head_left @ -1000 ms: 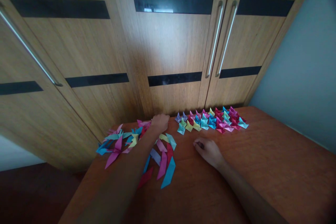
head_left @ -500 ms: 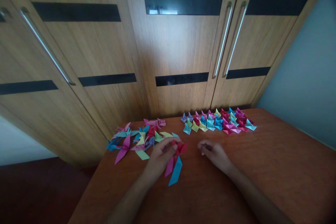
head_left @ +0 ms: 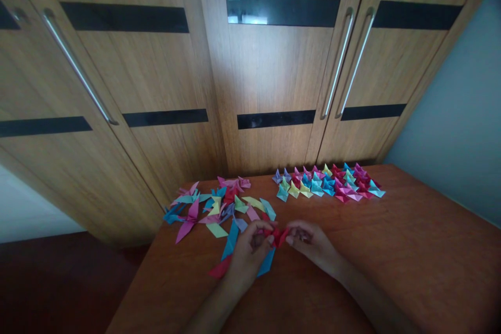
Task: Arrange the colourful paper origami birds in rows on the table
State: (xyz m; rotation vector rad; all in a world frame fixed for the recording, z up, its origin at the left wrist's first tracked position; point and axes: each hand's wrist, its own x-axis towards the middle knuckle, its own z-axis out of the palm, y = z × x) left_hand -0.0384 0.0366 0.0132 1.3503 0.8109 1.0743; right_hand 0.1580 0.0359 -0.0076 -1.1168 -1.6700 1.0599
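Note:
Between my hands is a small red folded-paper piece (head_left: pixel 278 236), with pointed flaps. My left hand (head_left: pixel 250 250) is closed on its left side. On its right side, the fingertips of my right hand (head_left: pixel 309 242) pinch a flap. Below my left hand, a blue folded strip (head_left: pixel 266 263) lies on the table, partly hidden. A red strip (head_left: pixel 221 267) and another blue strip (head_left: pixel 230 240) lie to the left of that wrist. Just behind the fingers is a pale pink strip (head_left: pixel 252 213).
A loose heap of coloured origami pieces (head_left: pixel 214 209) covers the table's back left. Several small folded pieces (head_left: pixel 326 183) stand in rows at the back right. The wooden table (head_left: pixel 391 261) meets a wardrobe (head_left: pixel 270 78) with metal handles (head_left: pixel 338 62).
My right hand has moved left and taken hold of the red piece. My left hand has shifted slightly right and down. More loose strips now show around the left wrist.

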